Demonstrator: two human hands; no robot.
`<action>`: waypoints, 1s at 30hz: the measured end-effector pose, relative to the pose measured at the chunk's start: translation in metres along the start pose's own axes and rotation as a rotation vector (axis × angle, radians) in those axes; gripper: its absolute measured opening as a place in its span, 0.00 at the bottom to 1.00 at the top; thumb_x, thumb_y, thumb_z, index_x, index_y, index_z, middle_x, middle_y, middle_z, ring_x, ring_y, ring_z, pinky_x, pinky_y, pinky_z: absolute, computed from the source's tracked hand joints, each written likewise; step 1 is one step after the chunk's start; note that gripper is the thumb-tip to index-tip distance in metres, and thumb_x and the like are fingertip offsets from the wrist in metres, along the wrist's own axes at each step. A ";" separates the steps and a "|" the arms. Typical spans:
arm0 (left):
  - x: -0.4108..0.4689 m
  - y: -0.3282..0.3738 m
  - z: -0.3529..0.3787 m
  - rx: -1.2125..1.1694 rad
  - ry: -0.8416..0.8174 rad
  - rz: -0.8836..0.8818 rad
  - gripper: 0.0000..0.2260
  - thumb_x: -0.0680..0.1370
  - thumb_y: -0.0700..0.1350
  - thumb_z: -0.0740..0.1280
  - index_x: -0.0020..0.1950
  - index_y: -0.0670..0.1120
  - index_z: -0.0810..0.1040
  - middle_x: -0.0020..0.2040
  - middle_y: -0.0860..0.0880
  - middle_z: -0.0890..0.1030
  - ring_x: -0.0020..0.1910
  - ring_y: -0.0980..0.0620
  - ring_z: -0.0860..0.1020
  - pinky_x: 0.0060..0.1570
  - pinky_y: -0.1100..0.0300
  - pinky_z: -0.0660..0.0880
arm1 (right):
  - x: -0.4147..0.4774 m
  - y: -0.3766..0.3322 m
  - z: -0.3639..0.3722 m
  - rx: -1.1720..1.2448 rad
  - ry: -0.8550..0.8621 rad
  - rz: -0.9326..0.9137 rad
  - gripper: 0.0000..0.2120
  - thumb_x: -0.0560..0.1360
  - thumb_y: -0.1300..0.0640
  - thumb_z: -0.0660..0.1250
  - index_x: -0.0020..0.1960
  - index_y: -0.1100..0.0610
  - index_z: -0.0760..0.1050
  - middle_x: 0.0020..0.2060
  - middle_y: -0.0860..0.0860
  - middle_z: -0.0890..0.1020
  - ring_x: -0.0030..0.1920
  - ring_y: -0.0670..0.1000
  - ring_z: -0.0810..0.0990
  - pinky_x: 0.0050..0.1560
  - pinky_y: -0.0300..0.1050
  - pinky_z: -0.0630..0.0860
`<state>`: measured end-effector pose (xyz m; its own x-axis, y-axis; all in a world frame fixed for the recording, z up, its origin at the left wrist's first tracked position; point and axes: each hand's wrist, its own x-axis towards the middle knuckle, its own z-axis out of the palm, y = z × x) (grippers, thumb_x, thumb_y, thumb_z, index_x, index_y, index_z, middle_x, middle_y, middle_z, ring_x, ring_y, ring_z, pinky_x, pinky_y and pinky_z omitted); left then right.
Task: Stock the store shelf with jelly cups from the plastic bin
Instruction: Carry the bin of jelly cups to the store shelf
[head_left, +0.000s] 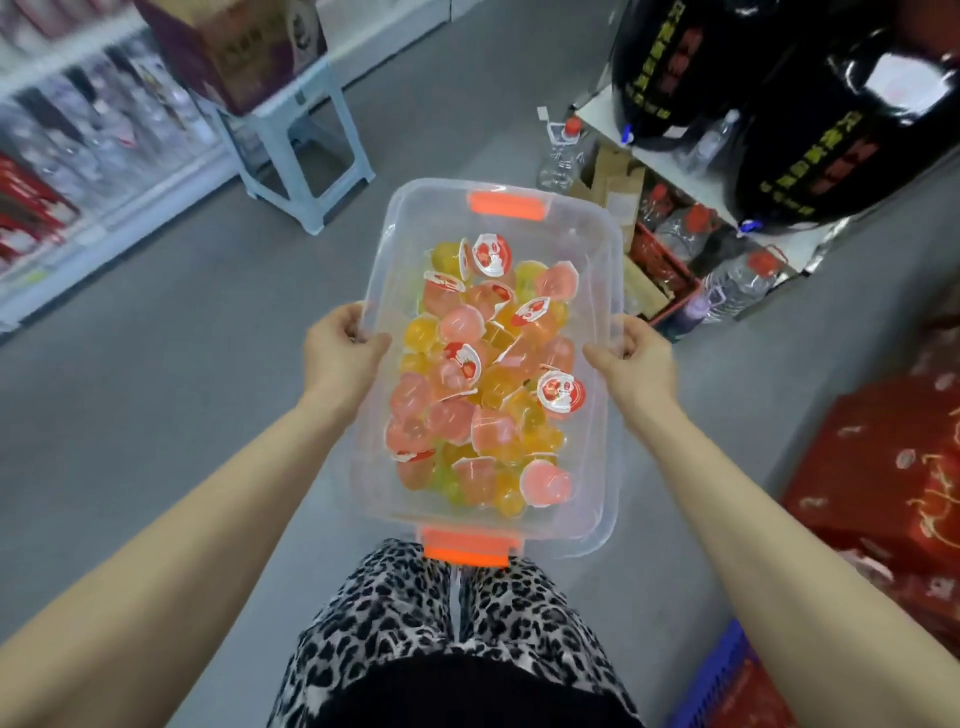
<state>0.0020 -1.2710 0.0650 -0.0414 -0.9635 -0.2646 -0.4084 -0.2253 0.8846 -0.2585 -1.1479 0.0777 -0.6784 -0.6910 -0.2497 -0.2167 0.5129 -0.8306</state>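
Plastic bin (602, 291) held aloft; left hand (340, 345) and right hand (631, 358) curl over its long rims. Jelly cups (483, 374) loose, likely shifting; thin walls probably flex.

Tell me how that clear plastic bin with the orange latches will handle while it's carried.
The clear plastic bin probably flexes a little: its walls look thin, and the left hand and right hand grip only its long rims. The loose pink and yellow jelly cups would likely slide and shift its weight if tilted.
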 end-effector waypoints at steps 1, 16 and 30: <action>0.019 0.009 0.005 -0.007 0.017 -0.006 0.15 0.73 0.37 0.68 0.59 0.48 0.80 0.38 0.51 0.76 0.34 0.55 0.71 0.36 0.63 0.71 | 0.025 -0.012 0.003 -0.002 -0.021 -0.004 0.17 0.71 0.57 0.74 0.59 0.53 0.77 0.43 0.48 0.82 0.44 0.50 0.79 0.51 0.50 0.77; 0.345 0.139 0.051 -0.018 0.093 -0.006 0.12 0.74 0.37 0.67 0.55 0.47 0.81 0.33 0.54 0.74 0.31 0.55 0.70 0.35 0.59 0.70 | 0.345 -0.181 0.100 -0.031 -0.102 -0.045 0.12 0.73 0.59 0.73 0.53 0.50 0.75 0.43 0.46 0.81 0.45 0.49 0.80 0.44 0.41 0.77; 0.663 0.243 0.110 -0.022 0.178 -0.053 0.10 0.72 0.39 0.68 0.50 0.49 0.82 0.37 0.52 0.78 0.35 0.54 0.74 0.37 0.59 0.72 | 0.667 -0.322 0.194 -0.077 -0.162 -0.085 0.19 0.70 0.53 0.74 0.59 0.54 0.78 0.48 0.48 0.84 0.47 0.50 0.82 0.48 0.48 0.79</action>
<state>-0.2254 -1.9482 0.0623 0.1424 -0.9601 -0.2408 -0.3858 -0.2778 0.8798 -0.5052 -1.8730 0.0824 -0.5349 -0.8031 -0.2627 -0.3256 0.4828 -0.8130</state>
